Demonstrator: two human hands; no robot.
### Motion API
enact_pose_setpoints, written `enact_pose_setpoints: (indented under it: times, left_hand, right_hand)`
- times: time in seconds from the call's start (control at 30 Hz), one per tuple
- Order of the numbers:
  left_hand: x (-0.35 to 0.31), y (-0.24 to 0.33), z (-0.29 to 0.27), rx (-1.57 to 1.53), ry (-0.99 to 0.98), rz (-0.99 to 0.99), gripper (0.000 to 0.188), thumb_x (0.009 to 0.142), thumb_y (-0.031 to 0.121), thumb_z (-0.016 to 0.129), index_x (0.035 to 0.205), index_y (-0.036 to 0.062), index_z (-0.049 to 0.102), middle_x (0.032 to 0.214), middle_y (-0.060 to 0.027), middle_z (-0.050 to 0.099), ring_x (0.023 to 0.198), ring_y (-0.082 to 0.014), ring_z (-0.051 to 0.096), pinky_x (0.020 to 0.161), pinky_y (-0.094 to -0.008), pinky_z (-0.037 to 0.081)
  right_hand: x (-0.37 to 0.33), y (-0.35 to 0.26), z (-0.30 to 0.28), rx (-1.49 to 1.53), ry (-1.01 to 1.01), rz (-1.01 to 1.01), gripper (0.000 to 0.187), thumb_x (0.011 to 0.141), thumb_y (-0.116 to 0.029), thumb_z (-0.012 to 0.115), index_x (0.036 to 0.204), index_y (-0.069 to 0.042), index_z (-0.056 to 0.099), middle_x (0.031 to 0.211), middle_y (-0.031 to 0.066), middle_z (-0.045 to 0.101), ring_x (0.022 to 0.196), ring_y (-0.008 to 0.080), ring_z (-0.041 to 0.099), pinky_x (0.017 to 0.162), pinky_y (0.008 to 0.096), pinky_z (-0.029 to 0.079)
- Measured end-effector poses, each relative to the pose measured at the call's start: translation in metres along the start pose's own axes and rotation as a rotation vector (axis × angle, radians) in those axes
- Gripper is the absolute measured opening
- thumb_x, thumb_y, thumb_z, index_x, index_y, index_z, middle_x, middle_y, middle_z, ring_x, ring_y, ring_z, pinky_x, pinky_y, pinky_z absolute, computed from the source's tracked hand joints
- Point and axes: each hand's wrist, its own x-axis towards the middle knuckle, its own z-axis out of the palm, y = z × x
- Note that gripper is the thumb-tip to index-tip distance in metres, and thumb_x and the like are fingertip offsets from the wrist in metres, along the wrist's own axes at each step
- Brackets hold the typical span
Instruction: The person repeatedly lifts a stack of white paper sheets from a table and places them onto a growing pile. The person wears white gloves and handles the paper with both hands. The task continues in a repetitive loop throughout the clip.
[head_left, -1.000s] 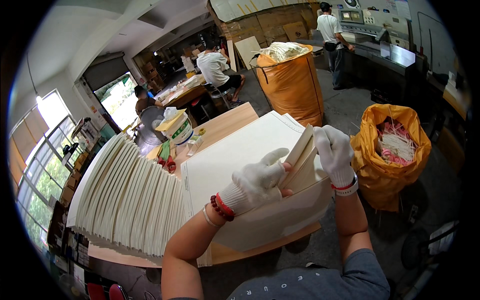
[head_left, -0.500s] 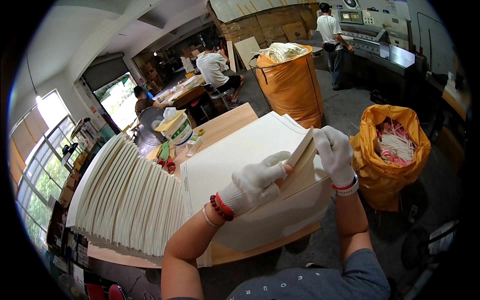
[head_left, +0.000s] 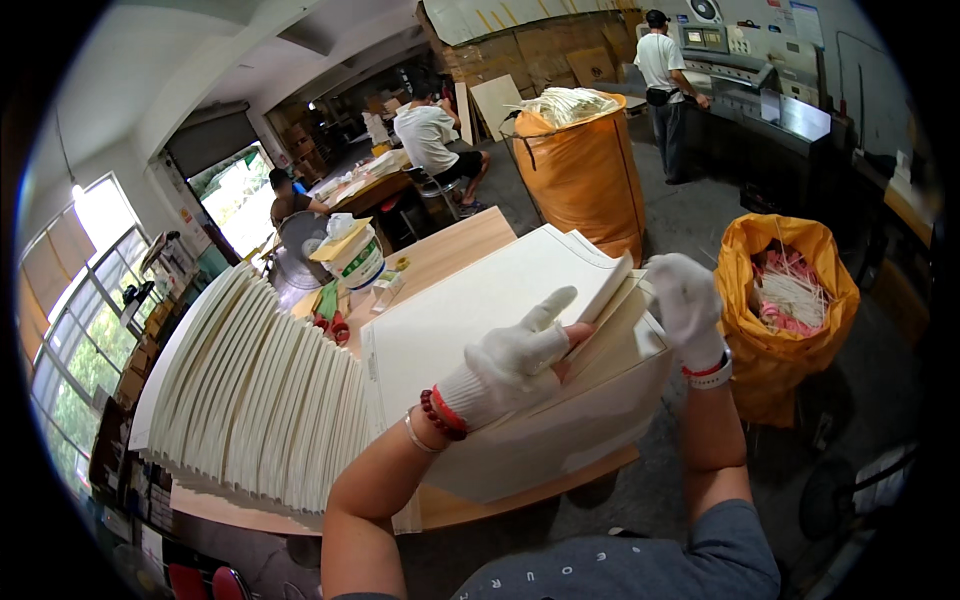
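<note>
A thick stack of large white paper sheets (head_left: 500, 290) lies in front of me. My left hand (head_left: 520, 355), in a white knit glove with bare fingertips showing, grips the raised right edge of the upper sheets. Several edges fan apart beneath its fingers. My right hand (head_left: 688, 308), also gloved, is just off the stack's right corner with its fingers curled in. Whether anything is inside it I cannot make out. To the left, a tall pile of white sheets (head_left: 250, 390) leans in staggered, fanned bundles.
The wooden table (head_left: 455, 245) carries a white bucket (head_left: 358, 262) and red-handled tools (head_left: 335, 328). An orange sack (head_left: 785, 350) of paper scraps stands right, a larger orange sack (head_left: 580, 185) behind the table. Farther off, a person (head_left: 662, 80) stands at a machine (head_left: 750, 75); two others sit.
My right hand has moved right, away from the raised paper edge. The sheet edges under my left hand have spread farther apart; the left hand stays in place, its index finger more raised.
</note>
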Motion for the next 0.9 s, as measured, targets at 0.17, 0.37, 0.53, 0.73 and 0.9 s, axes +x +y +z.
enact_pose_setpoints:
  times: [0.17,0.37,0.53,0.73,0.9]
  left_hand:
    - [-0.006,0.007,0.006,0.186,0.116,0.144,0.05,0.085,0.009,0.068,0.133,0.012,0.057,0.124,-0.0174,0.061,0.095,-0.0277,0.067,0.08,-0.0322,0.054]
    - [-0.019,0.005,0.004,0.052,-0.134,0.038,0.054,0.088,0.013,0.067,0.139,0.0091,0.048,0.122,-0.0143,0.063,0.103,-0.0241,0.065,0.082,-0.0294,0.053]
    - [-0.078,-0.05,-0.064,0.23,0.081,-0.422,0.045,0.091,0.017,0.065,0.134,0.0095,0.052,0.12,-0.011,0.06,0.1,-0.0198,0.061,0.086,-0.0325,0.052]
    - [-0.152,-0.066,-0.092,-0.676,0.61,-0.459,0.055,0.09,0.022,0.063,0.139,0.0064,0.042,0.121,-0.012,0.058,0.105,-0.021,0.061,0.086,-0.0362,0.055]
    - [-0.183,0.002,-0.06,-0.766,0.827,-0.657,0.044,0.089,0.019,0.063,0.124,-0.0053,0.053,0.105,-0.0105,0.065,0.092,-0.0186,0.065,0.085,-0.0334,0.055]
  right_hand:
    - [0.009,0.032,-0.017,1.218,-0.496,1.489,0.039,0.094,-0.035,0.062,0.105,0.002,0.064,0.08,0.0046,0.063,0.066,0.0164,0.062,0.056,0.0275,0.053]
    - [0.026,0.033,-0.002,0.901,-0.862,1.164,0.033,0.093,-0.025,0.059,0.11,0.003,0.062,0.098,0.0062,0.065,0.088,0.011,0.059,0.076,0.0255,0.048]
    - [0.009,0.02,-0.011,0.895,-0.64,0.896,0.044,0.092,-0.023,0.061,0.124,0.007,0.055,0.105,0.0055,0.062,0.095,0.0115,0.057,0.084,0.0248,0.046]
    - [-0.013,0.023,-0.009,1.117,-0.382,0.835,0.051,0.09,-0.024,0.063,0.129,0.007,0.052,0.114,0.0069,0.062,0.101,0.0136,0.058,0.086,0.0263,0.047]
    - [0.006,0.005,-0.001,1.243,-0.52,0.882,0.052,0.091,-0.03,0.064,0.127,0.006,0.054,0.107,0.0078,0.065,0.094,0.0132,0.061,0.083,0.026,0.049]
